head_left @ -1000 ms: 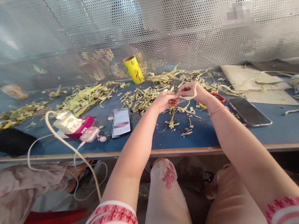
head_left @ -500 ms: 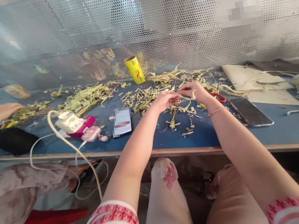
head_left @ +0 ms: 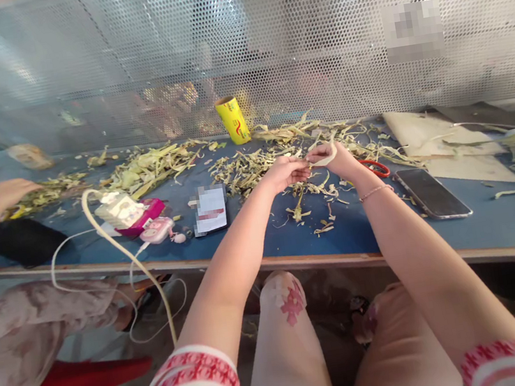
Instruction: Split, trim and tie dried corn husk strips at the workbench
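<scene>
My left hand [head_left: 287,173] and my right hand [head_left: 337,161] meet over the middle of the blue table. Between their fingertips is a thin pale strip of dried plant [head_left: 325,160], pinched at its left end by both hands as far as I can see. The strip curves up across the right fingers. Under and behind the hands lies a loose pile of yellow-green dried plant pieces [head_left: 254,169]. Red-handled scissors or a similar tool [head_left: 374,168] lie just right of my right wrist, mostly hidden.
A yellow tube [head_left: 232,121] stands behind the pile, before a perforated metal panel [head_left: 121,58]. Phones lie left [head_left: 211,209] and right [head_left: 433,192] of my arms. A power bank [head_left: 157,230] with cables is farther left. Another person's hand [head_left: 8,193] works at the far left.
The pale strip now lies differently, stretching up and across the right fingers. My right hand has turned slightly; the left has hardly moved.
</scene>
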A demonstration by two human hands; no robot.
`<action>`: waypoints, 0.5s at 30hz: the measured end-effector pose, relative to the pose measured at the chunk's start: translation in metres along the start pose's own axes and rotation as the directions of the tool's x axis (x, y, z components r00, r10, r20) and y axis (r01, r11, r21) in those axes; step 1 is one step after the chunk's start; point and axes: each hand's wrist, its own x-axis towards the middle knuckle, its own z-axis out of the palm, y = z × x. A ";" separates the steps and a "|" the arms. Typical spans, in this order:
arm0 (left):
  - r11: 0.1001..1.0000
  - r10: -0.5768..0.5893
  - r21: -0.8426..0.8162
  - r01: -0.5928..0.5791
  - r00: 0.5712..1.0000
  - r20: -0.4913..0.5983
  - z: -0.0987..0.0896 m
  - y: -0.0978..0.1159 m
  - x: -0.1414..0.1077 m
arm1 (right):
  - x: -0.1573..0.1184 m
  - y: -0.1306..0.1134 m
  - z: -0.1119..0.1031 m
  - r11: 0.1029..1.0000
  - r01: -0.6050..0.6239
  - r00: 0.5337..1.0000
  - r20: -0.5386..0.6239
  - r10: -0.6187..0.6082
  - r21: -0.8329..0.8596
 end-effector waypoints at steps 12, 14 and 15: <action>0.904 0.107 0.418 -0.092 0.994 -0.014 0.008 -0.001 -0.003 | 0.001 0.007 0.002 0.998 -0.037 0.999 0.031 0.039 -0.045; 0.892 0.140 0.434 -0.123 0.990 -0.006 0.008 0.000 -0.002 | 0.002 0.009 0.001 0.997 -0.010 1.000 0.017 0.011 -0.075; 0.883 0.151 0.450 -0.132 0.988 -0.006 0.007 -0.001 -0.002 | 0.002 0.009 0.001 0.998 -0.010 1.000 0.017 0.011 -0.068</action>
